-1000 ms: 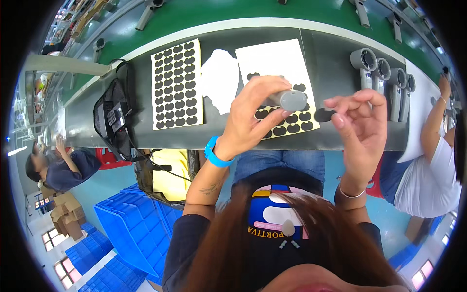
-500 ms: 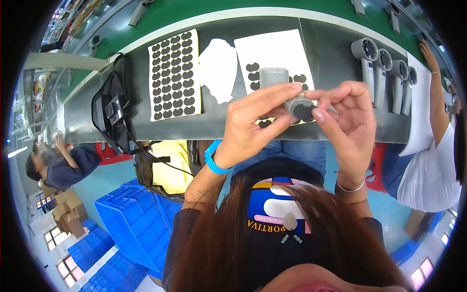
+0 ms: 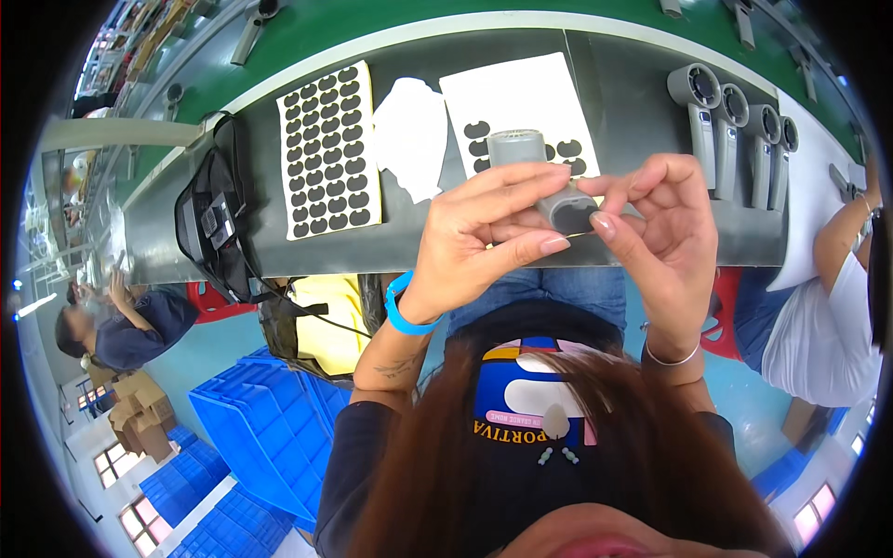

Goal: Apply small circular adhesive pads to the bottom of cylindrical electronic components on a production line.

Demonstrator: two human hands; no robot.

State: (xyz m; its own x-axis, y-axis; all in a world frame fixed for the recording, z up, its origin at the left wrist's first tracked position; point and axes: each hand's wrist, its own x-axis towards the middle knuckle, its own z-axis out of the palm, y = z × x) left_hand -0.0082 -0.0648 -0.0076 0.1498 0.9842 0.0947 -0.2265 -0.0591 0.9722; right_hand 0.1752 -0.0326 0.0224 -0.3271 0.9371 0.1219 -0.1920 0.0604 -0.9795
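Observation:
My left hand is wrapped round a grey handheld fan, held over the near edge of the table. The fan's head sticks out past my fingers, and the end of its handle faces me. On that end lies a black sticker, roughly oval. My right hand has thumb and forefinger at the sticker's right edge, pinched close together; the exact contact is partly hidden. Behind the fan lies a white sheet with several black stickers left on its lower part.
A fuller sticker sheet and white backing paper lie to the left, beside a black bag. Several grey handheld fans stand in a row at right. Co-workers sit either side. Blue crates stand behind on the left.
The sticker, earlier tilted between my right fingertips, now sits flatter against the handle's end. My left thumb has moved down off the sticker's edge. The co-worker's arm at right has drawn back.

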